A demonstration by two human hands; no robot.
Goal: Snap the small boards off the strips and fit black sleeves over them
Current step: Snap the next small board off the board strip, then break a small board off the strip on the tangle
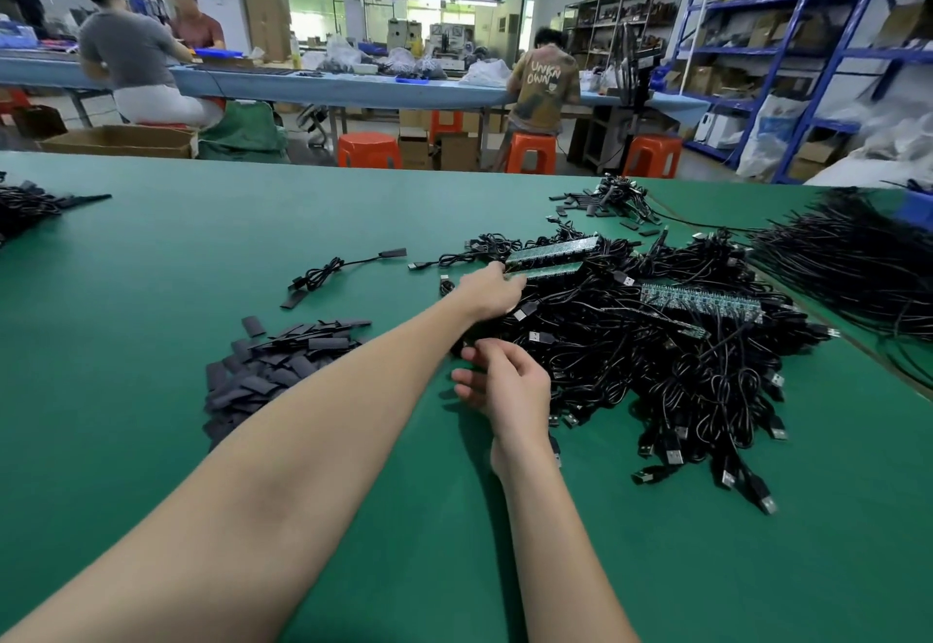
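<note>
Reaching far out, the left hand point(492, 296) is touching the near end of two green board strips point(553, 254) lying on a big pile of black cables point(656, 364); whether its fingers are gripping a strip, I cannot tell. The right hand point(507, 382) is hovering nearer, fingers loosely bent, holding nothing, at the pile's left edge. Another strip point(702, 300) is lying farther right. Black sleeves point(272, 372) are sitting in a heap to the left of both arms. Green worktop point(202, 248) is lying bare beyond the sleeves and close in front.
</note>
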